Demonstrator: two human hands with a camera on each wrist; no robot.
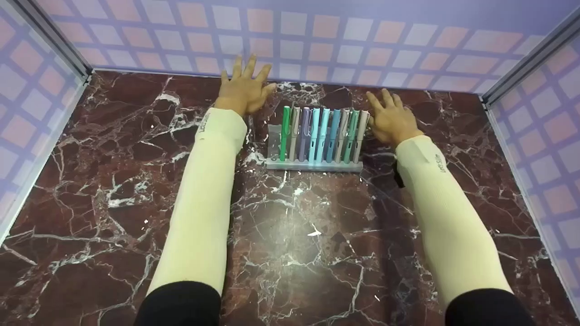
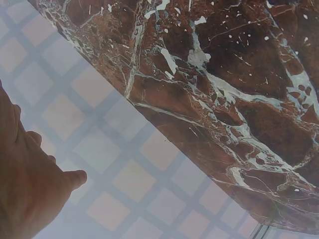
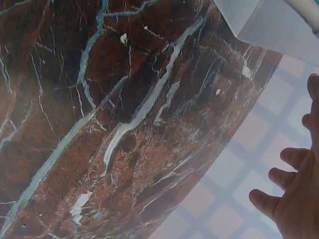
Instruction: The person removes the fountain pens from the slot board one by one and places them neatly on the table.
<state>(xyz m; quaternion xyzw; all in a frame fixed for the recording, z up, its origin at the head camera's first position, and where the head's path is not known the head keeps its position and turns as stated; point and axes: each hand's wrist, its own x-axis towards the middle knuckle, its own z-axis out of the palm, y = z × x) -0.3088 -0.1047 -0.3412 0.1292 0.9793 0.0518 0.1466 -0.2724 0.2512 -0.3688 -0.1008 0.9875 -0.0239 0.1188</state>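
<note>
Pens (image 1: 322, 136), nine, set in translucent rack (image 1: 312, 167), far middle of counter (image 1: 290, 240). Probably light, stiff, slick; pinch at upper ends. Left hand (image 1: 244, 88), left of rack; right hand (image 1: 393, 118), right: fingers spread, holding nothing.

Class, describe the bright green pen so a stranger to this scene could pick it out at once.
On the dark red table, between the left hand and right hand, a translucent rack holds a row of pens. The bright green pen is the leftmost in the head view. Its vivid green contrasts with the greyish pen beside it and the duller green pen further right.
</note>
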